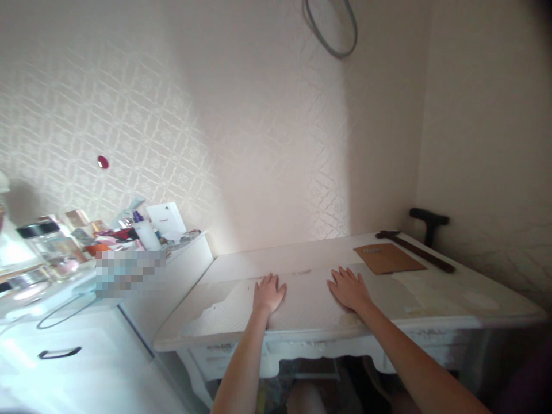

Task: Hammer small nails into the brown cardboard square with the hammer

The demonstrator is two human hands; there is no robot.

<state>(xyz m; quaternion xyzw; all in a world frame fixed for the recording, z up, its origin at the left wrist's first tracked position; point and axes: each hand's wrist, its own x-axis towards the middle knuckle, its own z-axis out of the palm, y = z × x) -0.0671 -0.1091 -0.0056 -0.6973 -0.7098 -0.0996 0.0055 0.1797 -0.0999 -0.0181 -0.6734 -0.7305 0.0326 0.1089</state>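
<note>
My left hand (269, 293) lies palm down on the white table (310, 313), fingers apart and holding nothing. To its right my right hand (350, 288) rests on the same top, also flat with its fingers spread. Beyond my right hand lies a brown sheet (388, 259), perhaps card or an envelope, with a small pale coiled-looking thing (371, 250) on it. Along the sheet's far right side stretches a dark brown hammer-shaped object (418, 252). Neither hand touches these things.
On the left a white cabinet (60, 379) stands against the table, crowded with jars, bottles and a white box (166, 221). A thin cable (56, 322) hangs over its front. A black T-shaped handle (429, 221) rises behind the table's right corner. A grey cable loop (336, 52) hangs on the wall.
</note>
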